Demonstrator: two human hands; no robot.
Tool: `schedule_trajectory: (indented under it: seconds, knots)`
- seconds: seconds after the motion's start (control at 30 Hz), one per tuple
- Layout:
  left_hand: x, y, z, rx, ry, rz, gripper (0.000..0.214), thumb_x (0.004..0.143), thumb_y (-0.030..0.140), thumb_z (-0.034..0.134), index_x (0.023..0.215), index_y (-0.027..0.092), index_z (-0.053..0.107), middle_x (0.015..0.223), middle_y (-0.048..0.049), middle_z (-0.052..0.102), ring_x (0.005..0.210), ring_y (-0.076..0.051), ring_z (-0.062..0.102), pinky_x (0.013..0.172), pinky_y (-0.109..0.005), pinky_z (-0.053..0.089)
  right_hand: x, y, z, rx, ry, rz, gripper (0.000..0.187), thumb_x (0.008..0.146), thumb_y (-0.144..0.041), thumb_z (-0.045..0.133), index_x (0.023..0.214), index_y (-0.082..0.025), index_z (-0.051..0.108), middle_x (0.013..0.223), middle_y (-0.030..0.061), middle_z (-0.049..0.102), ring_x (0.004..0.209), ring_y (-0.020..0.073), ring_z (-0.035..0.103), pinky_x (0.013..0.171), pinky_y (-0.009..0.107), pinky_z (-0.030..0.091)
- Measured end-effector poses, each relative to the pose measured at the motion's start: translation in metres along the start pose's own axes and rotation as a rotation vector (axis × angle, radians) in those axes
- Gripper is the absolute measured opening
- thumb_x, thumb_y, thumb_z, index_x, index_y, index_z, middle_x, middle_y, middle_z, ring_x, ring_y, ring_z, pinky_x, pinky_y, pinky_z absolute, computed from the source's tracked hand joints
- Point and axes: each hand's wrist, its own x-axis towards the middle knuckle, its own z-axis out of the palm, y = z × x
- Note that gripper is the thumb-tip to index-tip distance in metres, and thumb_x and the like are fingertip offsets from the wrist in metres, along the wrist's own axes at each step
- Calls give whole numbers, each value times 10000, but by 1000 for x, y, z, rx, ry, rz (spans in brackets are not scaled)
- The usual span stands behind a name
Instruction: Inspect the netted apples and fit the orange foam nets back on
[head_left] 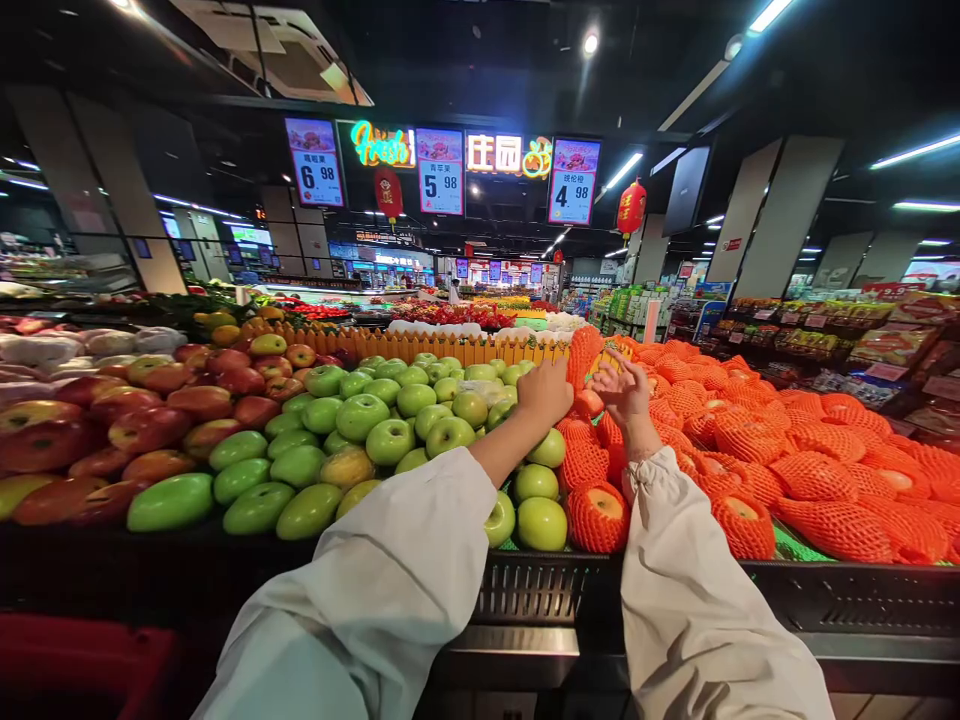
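My left hand (546, 392) is closed, its knuckles toward me, against an orange foam net sleeve (584, 352) that stands up between my hands. Whether fruit is inside that sleeve I cannot tell. Just to the right, my right hand (624, 392) is raised with its fingers curled and apart, and no object shows in it. Below the hands lie fruits in orange foam nets (598, 515), some with their tops showing. Green apples (450, 437) spread out under and left of my left forearm.
Red apples (199, 402) fill the left side of the display. More net-wrapped fruit (814, 475) is heaped on the right. A black slotted edge (532, 590) runs along the front, and a low orange fence (375, 345) stands behind. Price screens (440, 172) hang overhead.
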Motion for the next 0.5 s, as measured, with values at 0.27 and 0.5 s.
schedule_trajectory:
  seconds: [0.27,0.5]
  knots:
    - [1,-17,-6,10,-87,-67,404,898,160,393,1231,149,621,1212,-155,688,1141,-315,667,895,-411,556,10,21,-2,-173,106,-105,557,575,-473,876,1058,-253,707,1195,38,661,1031,168,618,787,256,500]
    - [12,-39,-12,-177,-317,243,276,813,189,556,1046,148,697,1092,-95,723,1006,-235,663,865,-311,510,15,29,-6,-74,83,-61,585,423,-469,968,843,-218,647,881,-14,677,846,130,623,824,264,527]
